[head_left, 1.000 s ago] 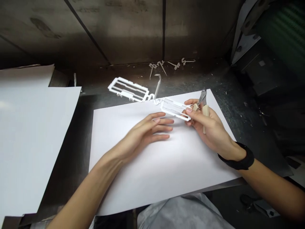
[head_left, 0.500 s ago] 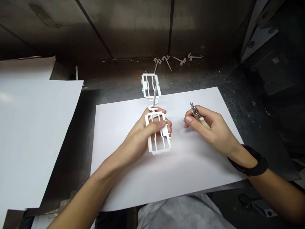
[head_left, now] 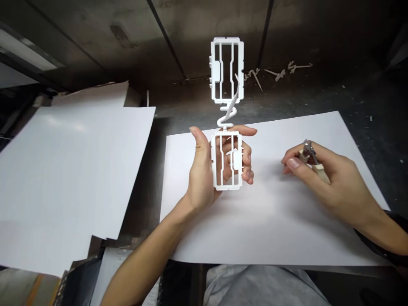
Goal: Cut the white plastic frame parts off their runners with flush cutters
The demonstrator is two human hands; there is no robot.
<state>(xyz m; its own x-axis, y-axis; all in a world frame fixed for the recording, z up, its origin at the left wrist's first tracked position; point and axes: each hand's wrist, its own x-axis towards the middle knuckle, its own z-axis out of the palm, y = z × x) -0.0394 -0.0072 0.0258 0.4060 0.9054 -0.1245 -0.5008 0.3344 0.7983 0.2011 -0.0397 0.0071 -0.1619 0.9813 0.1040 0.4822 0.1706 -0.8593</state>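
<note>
A white plastic piece [head_left: 226,123] has two rectangular slotted frames, one above the other, joined by an S-shaped runner with a thin spike. My left hand [head_left: 204,170] supports the lower frame from behind; its thumb is raised at the left and its fingers curl behind and past the right edge. To the right, my right hand [head_left: 331,178] holds small nippers [head_left: 310,155] with pale handles, metal jaws pointing up, apart from the plastic. Both hands are over a white sheet [head_left: 255,229].
Several twisted white runner scraps [head_left: 280,75] lie along the back of the dark metal table [head_left: 178,102]. At the left is a stack of large white sheets [head_left: 79,170]. A metal wall [head_left: 191,34] stands behind.
The left thumb has lifted off the lower frame, and the plastic piece is raised and more upright. The nippers have turned a little in my right hand. The whole view has shifted.
</note>
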